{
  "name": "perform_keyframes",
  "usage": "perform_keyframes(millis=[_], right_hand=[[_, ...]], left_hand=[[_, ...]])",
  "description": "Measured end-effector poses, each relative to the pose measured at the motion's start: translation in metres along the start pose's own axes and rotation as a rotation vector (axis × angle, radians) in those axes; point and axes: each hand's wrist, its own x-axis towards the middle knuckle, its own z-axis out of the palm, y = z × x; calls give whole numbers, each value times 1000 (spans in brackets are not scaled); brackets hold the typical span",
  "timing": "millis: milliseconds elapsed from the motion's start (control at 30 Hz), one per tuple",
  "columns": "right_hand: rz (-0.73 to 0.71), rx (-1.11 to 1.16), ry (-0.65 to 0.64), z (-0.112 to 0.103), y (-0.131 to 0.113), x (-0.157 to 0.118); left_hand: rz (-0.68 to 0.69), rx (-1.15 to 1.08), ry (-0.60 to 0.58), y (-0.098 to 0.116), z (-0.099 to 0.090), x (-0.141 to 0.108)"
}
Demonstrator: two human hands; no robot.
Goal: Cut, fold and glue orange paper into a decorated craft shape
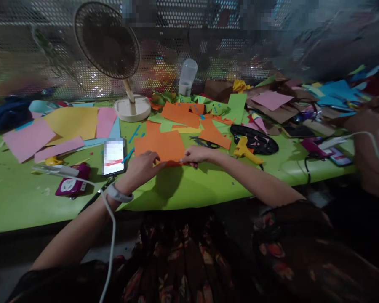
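An orange sheet of paper is tilted up off the green table, its near edge between my two hands. My left hand, with a grey band at the wrist, pinches the lower left part of that edge. At the lower right corner my right hand has its fingers closed on the same sheet. Just beyond my right hand lies a pair of dark scissors, partly hidden. More orange paper is scattered behind the sheet.
A phone and a purple power socket lie at left, a white cable crossing my left arm. A fan and clear bottle stand behind. Right are a yellow glue gun, a black tray and another person's arm.
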Motion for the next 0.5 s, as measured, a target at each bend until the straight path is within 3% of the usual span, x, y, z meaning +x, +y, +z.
perform_keyframes(millis=[100,167,333,500], right_hand=[[34,-8,-52,9,-1,15],[34,-18,-62,10,3,21],[42,-33,-105,7,12,27],[53,-29,-185,6,17,33]], left_hand=[[-106,-272,-282,13,-3,23],[-163,-420,-391,16,5,33],[-197,-572,-533,10,24,45],[-249,-572,-625,8,18,52]])
